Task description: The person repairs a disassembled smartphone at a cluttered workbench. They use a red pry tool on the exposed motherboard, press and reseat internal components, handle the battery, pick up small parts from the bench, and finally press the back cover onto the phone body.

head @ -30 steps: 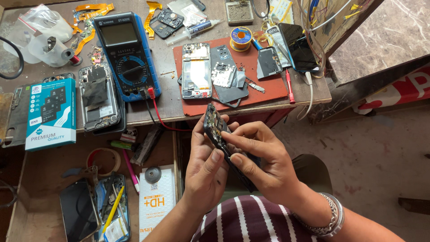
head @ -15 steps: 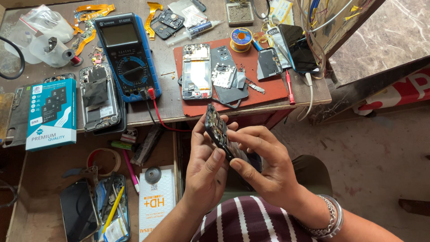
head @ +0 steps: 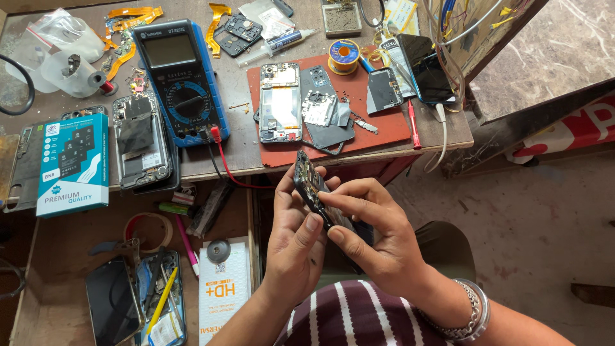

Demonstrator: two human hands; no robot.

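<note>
Head view: one blue multimeter (head: 179, 80) and one red mat (head: 384, 131) are lying on the desk (head: 243, 150); both hands, left (head: 296, 247) and right (head: 375, 240), are still gripping one opened phone (head: 312, 189) below its edge, barely shifted.

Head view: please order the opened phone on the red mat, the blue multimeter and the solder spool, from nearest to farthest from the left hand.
From the left hand:
1. Opened phone, on the red mat, straight above the hand.
2. Blue multimeter, on the table, up and to the left.
3. Solder spool, at the mat's far edge.
</note>
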